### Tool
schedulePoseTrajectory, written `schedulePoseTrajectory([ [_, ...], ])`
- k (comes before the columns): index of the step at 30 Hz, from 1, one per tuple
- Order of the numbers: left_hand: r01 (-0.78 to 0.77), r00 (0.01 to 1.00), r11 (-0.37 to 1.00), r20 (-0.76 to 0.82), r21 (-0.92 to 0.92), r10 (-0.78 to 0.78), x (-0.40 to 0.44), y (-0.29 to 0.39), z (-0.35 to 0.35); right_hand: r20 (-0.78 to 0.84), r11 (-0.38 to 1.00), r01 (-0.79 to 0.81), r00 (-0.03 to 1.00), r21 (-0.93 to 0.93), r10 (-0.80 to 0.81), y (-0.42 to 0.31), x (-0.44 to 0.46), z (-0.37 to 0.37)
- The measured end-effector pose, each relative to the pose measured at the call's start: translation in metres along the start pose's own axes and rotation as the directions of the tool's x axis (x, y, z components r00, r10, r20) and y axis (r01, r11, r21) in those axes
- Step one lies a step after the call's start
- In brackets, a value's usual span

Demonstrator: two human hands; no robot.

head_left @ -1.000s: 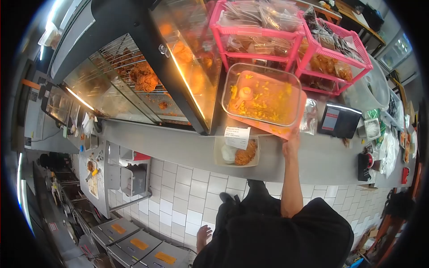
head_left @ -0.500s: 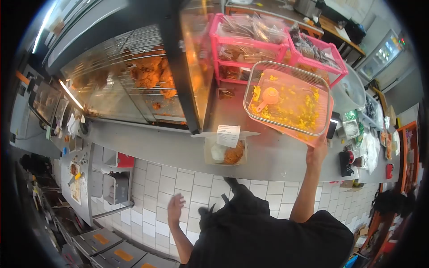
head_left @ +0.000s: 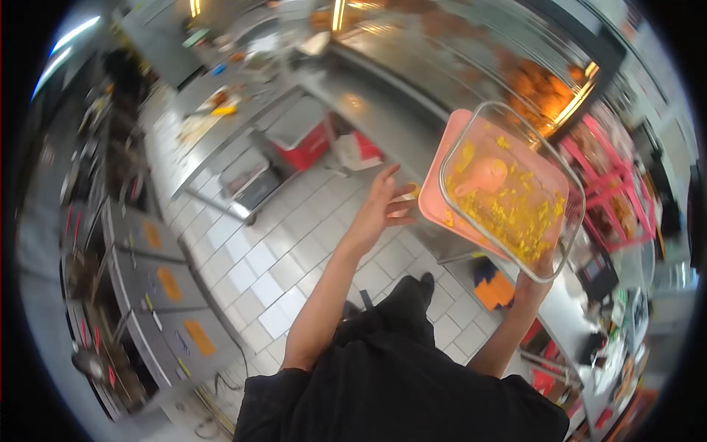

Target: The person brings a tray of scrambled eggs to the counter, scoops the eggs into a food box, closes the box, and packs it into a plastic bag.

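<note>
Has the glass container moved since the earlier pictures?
Yes: against the pink racks, the glass container, still in the right hand, has shifted sideways, toward the lit display cabinet.

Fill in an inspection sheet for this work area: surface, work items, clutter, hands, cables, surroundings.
Surface: steel counter, partly hidden by the dish.
Work items: glass dish on a pink tray; yellow bits and a scoop inside.
Clutter: packed pink racks beside the warmer; mixed items farther along the counter, blurred.
Hands: right hand supports tray and dish at a corner; left hand empty, fingers spread near the tray.
Cables: apparently one on the floor beside the drawers.
Surroundings: tiled floor; no other person seen.
</note>
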State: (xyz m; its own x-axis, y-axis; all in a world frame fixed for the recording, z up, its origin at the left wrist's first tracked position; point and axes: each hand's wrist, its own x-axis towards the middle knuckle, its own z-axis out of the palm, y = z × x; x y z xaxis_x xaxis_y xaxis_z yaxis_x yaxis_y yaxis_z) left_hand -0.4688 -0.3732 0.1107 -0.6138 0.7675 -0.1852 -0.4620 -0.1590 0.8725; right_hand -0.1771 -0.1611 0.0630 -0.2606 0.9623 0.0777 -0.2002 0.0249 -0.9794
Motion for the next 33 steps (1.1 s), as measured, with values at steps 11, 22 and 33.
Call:
schedulePoseTrajectory([
  [11, -0.132, 0.920, 0.955, -0.392, -0.264, 0.019, -0.201, 0.073, -0.254, 0.614, 0.831, -0.555, 0.669, 0.039, 0.418, 0.059, -0.158, 0.294],
  [22, -0.393, 0.594, 0.910, -0.792, -0.130, 0.143, -0.267, 0.195, -0.525, 0.904, 0.823, -0.558, 0.289, -0.108, 0.314, 0.135, -0.286, 0.667],
  [33, -0.655, 0.294, 0.756, -0.924, -0.009, 0.244, -0.276, 0.331, -0.742, 0.723, 0.989, 0.149, 0.685, -0.018, -0.090, 0.068, -0.363, 1.015],
])
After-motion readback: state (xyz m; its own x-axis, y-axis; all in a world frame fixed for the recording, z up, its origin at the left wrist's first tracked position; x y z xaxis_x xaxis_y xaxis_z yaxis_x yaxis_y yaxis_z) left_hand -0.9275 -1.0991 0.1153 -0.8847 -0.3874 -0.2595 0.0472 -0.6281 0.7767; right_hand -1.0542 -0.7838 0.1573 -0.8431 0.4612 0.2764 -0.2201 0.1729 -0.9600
